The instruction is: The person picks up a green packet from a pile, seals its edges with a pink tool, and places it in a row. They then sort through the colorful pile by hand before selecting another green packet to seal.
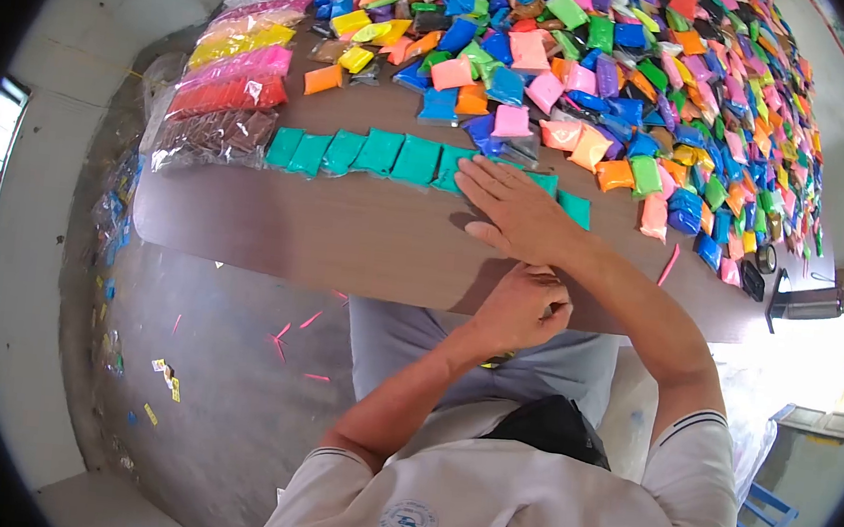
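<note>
A row of teal green packets (382, 152) lies side by side across the table, in clear wrapping. My right hand (517, 210) reaches over the right part of the row, its fingers stretched out flat and touching or covering some of the packets. One teal packet (574, 211) shows beyond my wrist at the row's right end. Just below, at the table's front edge, my left hand (525, 308) is closed with its fingers curled. What it may hold is hidden.
A big heap of small coloured packets (600, 68) covers the far and right table (274, 236). Stacked rows of bagged packets (226, 96) stand at the left. A pink strip (669, 265), a roll of tape (766, 258) and a dark cylinder (810, 304) lie at the right.
</note>
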Demonstrator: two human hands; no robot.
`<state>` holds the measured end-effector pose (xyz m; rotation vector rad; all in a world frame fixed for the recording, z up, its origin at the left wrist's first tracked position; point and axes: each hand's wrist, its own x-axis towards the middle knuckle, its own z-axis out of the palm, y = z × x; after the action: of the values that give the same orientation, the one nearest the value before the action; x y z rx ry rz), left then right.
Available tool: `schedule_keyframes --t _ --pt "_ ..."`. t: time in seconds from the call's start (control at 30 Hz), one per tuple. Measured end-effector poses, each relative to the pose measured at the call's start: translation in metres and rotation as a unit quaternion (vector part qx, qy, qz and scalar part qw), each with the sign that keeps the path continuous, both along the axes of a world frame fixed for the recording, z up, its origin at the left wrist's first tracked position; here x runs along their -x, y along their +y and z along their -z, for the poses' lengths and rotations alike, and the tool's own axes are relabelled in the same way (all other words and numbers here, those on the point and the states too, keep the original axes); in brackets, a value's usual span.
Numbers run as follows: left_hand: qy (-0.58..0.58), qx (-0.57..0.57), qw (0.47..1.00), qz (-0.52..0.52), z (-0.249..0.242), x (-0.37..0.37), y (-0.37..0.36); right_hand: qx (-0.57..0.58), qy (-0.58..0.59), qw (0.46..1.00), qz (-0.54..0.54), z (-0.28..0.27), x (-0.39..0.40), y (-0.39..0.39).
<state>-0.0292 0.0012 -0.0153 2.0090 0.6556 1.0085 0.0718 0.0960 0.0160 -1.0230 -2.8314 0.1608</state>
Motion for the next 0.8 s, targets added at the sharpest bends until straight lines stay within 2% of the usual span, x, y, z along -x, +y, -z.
schedule_keyframes --t 0.1,0.3,0.43,0.63,0.73,0.8 --pt "0.007 0.020 1.000 0.005 0.002 0.002 -0.003 -0.011 -0.013 1.000 0.008 0.007 -0.001 -0.001" --pt "0.056 0.031 0.998 0.008 -0.005 0.005 -0.002 0.070 0.039 0.997 0.008 -0.012 0.007 0.012" --pt "0.074 0.022 0.997 0.006 0.003 0.002 -0.003 0.021 0.076 0.996 -0.028 -0.018 0.048 0.015" --pt "-0.018 -0.048 0.999 -0.011 0.003 -0.002 -0.001 -0.010 0.073 0.997 -0.025 0.003 0.095 0.045" --pt "0.011 -0.032 0.999 0.014 0.000 0.004 -0.001 -0.013 0.050 0.998 -0.027 0.013 0.099 0.051" --pt "-0.012 -0.052 0.999 -0.006 0.005 0.001 -0.002 0.011 0.047 0.999 -0.026 0.006 0.098 0.051"
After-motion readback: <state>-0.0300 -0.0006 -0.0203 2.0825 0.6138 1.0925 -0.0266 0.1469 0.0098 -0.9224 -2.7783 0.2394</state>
